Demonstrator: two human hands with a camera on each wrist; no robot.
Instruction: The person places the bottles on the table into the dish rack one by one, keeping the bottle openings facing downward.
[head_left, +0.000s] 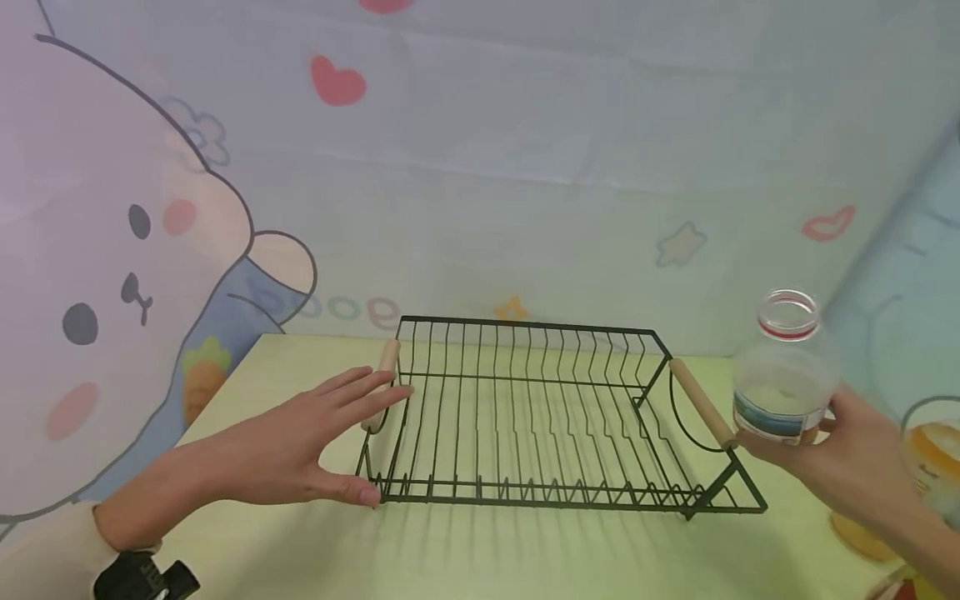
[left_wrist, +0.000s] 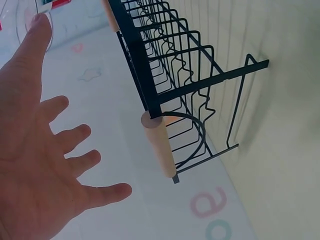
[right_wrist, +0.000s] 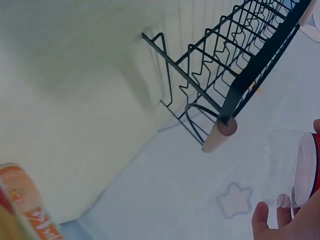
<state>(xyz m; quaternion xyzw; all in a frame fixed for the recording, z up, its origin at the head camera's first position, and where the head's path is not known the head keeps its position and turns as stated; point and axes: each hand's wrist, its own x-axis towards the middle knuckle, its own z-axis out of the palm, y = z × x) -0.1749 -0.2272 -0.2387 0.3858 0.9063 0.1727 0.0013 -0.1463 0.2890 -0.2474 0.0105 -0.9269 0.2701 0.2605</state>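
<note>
A clear jar (head_left: 783,379) with a red ring around its neck and a blue label stands upright in my right hand (head_left: 858,450), mouth facing up. The fingers grip its lower part; the right wrist view shows fingertips (right_wrist: 261,215) against the clear wall. The jar is just right of a black wire dish rack (head_left: 570,503), overlapping the area by its right wooden handle (head_left: 701,404). Spread and straight, the fingers of my left hand (head_left: 322,437) hold nothing. They overlap the left wooden handle (head_left: 382,367) in the head view, but the left wrist view shows a gap to that handle (left_wrist: 161,147).
The rack sits on a pale yellow-green table (head_left: 480,558). At the right edge is a container with orange colouring (head_left: 937,442); an orange-and-white package (right_wrist: 25,200) shows in the right wrist view. A printed cloth (head_left: 525,167) hangs behind the table.
</note>
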